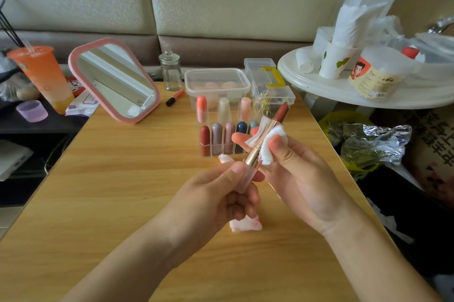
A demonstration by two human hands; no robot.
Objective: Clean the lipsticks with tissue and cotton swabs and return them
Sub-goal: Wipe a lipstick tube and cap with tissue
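Mid-tabletop, raised off the wood: gold-tube lipstick with a brown-red bullet (253, 154), tilted, bullet end pointing to 1 o'clock.

Left hand (218, 193) grips the pale pink base of the tube, thumb on top, fingers curled under. Right hand (297, 179) pinches a white folded tissue (274, 145) round the gold section, thumb on the near side, fingertips showing behind. The bullet is wound out and bare above the tissue.

On the light wooden tabletop (122, 191), at 6 o'clock of the left hand: crumpled tissue with pink stains (245, 225), partly hidden by the hand.

At 12 o'clock of the hands: clear acrylic organiser (205, 149), capped lipsticks standing upright in its compartments, two rows. Behind it, a clear lidded plastic box (216, 80). At 11 o'clock, a small lidded glass jar (170, 72). At 10 o'clock, a pink-framed mirror (114, 80), tilted back; left of that, an orange drink cup with a straw (41, 78).

At 2 o'clock, off the tabletop: white round side table (319, 85) carrying a cotton swab tub (375, 75).
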